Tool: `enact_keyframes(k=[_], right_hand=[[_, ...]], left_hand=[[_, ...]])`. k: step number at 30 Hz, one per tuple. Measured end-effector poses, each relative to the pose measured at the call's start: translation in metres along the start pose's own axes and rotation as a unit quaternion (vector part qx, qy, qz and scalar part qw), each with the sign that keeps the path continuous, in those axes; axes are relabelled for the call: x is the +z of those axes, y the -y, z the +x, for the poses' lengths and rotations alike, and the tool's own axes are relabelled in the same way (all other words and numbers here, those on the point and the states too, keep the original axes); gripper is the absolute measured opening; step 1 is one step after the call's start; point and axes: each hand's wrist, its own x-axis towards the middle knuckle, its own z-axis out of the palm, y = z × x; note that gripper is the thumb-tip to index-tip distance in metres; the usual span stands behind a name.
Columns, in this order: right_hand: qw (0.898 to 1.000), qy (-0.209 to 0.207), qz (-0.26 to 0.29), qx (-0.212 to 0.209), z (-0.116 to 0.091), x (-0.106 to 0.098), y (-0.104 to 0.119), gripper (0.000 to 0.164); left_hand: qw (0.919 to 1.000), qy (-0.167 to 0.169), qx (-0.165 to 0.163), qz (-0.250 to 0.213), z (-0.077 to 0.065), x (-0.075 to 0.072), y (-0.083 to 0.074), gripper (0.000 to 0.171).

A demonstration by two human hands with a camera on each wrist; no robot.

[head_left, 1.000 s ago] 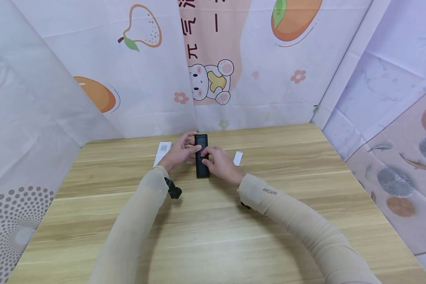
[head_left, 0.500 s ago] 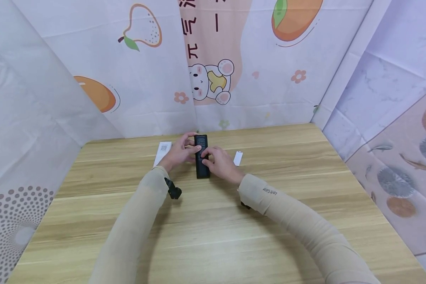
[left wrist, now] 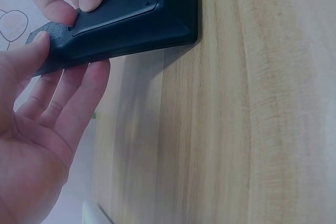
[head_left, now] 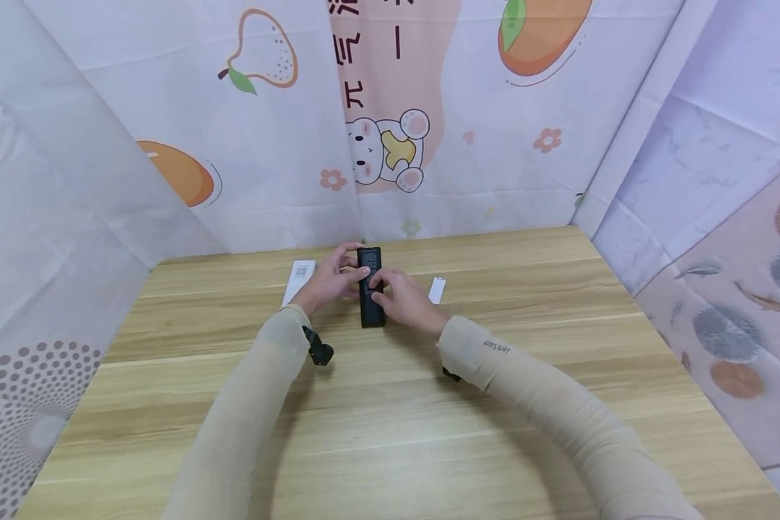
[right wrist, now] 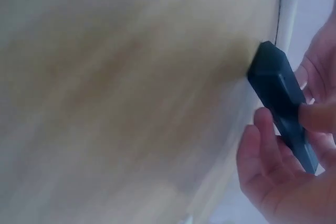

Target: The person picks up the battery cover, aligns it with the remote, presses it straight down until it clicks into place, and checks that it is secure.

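Observation:
A black remote control (head_left: 372, 315) is held back side up, with its long battery cover (left wrist: 121, 11) facing me in the left wrist view. My left hand (head_left: 328, 280) grips the printed far end, thumb on top and fingers beneath. My right hand (head_left: 408, 297) bends over the right side, its thumb and fingertips pressed on the remote near the cover's edge. In the right wrist view, that hand's other fingers curl loosely beside the remote, and the near end rises at a slant over the table. The cover lies flush in the casing.
A white long object with a printed code (head_left: 299, 278) lies behind my left wrist, partly hidden. Right of my right hand is a small white flat piece with tabs (head_left: 437, 290). Patterned cloth (head_left: 286, 209) hangs along the wooden table's (head_left: 377, 433) far edge.

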Motion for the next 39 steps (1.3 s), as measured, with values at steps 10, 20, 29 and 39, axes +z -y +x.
enact_keyframes(k=[10, 20, 29, 39], right_hand=[[0.999, 0.028, -0.007, 0.015, -0.001, -0.006, -0.002, 0.036], [0.988, 0.066, 0.08, 0.117, 0.0, -0.009, 0.0, 0.061], [0.986, 0.09, 0.077, 0.118, 0.001, -0.011, 0.002, 0.043], [0.986, 0.096, 0.067, 0.117, 0.001, -0.011, 0.004, 0.036]], left_hand=[[1.0, 0.002, -0.003, 0.007, 0.0, 0.002, -0.004, 0.058], [1.0, -0.001, -0.005, 0.0, -0.001, 0.001, -0.002, 0.056], [0.9999, -0.005, -0.005, 0.01, -0.004, 0.002, -0.005, 0.055], [0.999, -0.015, -0.034, 0.026, -0.005, 0.004, -0.007, 0.062]])
